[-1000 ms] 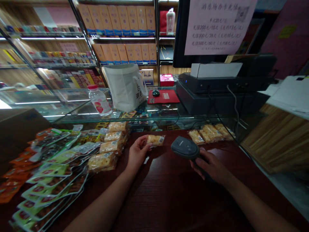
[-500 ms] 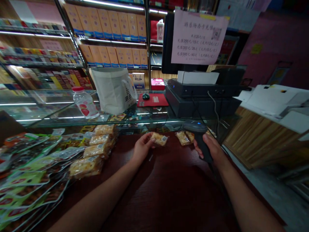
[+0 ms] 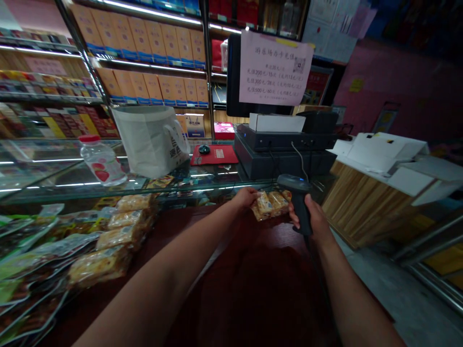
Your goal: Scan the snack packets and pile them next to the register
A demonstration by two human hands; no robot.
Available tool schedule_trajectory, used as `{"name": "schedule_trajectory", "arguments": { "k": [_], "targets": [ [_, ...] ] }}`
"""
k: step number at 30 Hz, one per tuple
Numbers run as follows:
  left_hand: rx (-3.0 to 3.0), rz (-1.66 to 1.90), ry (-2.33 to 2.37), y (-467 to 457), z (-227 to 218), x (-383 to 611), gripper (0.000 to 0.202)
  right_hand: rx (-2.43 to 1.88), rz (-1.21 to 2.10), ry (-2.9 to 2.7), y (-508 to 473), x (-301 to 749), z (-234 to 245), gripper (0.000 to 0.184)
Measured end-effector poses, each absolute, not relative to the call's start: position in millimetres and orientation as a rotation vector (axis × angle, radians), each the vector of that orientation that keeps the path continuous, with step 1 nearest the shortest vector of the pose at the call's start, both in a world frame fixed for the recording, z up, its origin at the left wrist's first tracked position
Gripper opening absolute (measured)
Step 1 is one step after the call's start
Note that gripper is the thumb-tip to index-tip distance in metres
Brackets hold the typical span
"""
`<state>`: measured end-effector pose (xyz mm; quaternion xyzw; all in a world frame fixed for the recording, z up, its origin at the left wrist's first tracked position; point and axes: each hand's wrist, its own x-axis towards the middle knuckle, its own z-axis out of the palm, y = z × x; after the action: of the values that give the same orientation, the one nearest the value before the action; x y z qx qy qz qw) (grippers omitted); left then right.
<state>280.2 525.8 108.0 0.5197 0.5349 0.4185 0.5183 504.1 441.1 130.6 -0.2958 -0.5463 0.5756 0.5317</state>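
Note:
My left hand [image 3: 246, 198] reaches to the far edge of the dark red counter [image 3: 238, 270], fingers closed on a clear-wrapped pastry [image 3: 264, 204]. This pastry lies against other wrapped pastries [image 3: 278, 201] of the same kind, grouped just left of the scanner. My right hand [image 3: 314, 219] is wrapped around the grip of a black barcode scanner [image 3: 301, 205], held upright with a blue light on top. Its head partly hides the right end of the pastry group. At the left, a row of several wrapped pastries [image 3: 121, 236] lies beside green snack bags [image 3: 32, 255].
Behind the counter runs a glass case [image 3: 173, 190] bearing a bottle with a red cap [image 3: 102, 161], a white bag [image 3: 146, 142] and a mouse on a red pad [image 3: 215, 154]. A monitor with a pink notice [image 3: 273, 67] stands above a black cash drawer [image 3: 282, 161].
My left hand has carried the pastry rightward, over to the other pastries by the scanner. My right hand keeps the scanner raised. The view has turned slightly right.

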Motion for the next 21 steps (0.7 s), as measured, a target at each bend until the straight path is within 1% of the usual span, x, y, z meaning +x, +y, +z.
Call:
{"name": "schedule_trajectory", "arguments": {
  "k": [4, 8, 10, 13, 16, 19, 21],
  "targets": [
    [1.289, 0.955, 1.367, 535.7, 103.6, 287.5, 0.022, -0.729, 1.375, -1.317, 442.9, 504.9, 128.3, 0.049],
    [1.346, 1.034, 1.432, 518.7, 102.2, 287.1, 0.017, -0.736, 1.395, -1.318, 441.3, 504.0, 126.5, 0.049],
    [1.395, 1.117, 1.472, 496.9, 104.2, 279.8, 0.018, -0.723, 1.413, -1.312, 439.0, 502.8, 126.3, 0.049],
    [1.542, 1.251, 1.504, 449.6, 112.9, 255.9, 0.027, -0.711, 1.455, -1.314, 435.6, 500.7, 125.9, 0.046],
    [2.017, 1.266, 1.569, 397.7, 131.8, 212.6, 0.027, -0.713, 1.492, -1.332, 433.6, 498.2, 124.5, 0.044],
    [2.291, 0.992, 1.997, 361.2, 160.6, 147.2, 0.027, -0.721, 1.509, -1.347, 432.6, 494.5, 122.7, 0.041],
    [2.222, 0.796, 2.420, 350.4, 180.3, 96.0, 0.028, -0.720, 1.510, -1.347, 431.7, 491.3, 121.8, 0.040]
  ]
}}
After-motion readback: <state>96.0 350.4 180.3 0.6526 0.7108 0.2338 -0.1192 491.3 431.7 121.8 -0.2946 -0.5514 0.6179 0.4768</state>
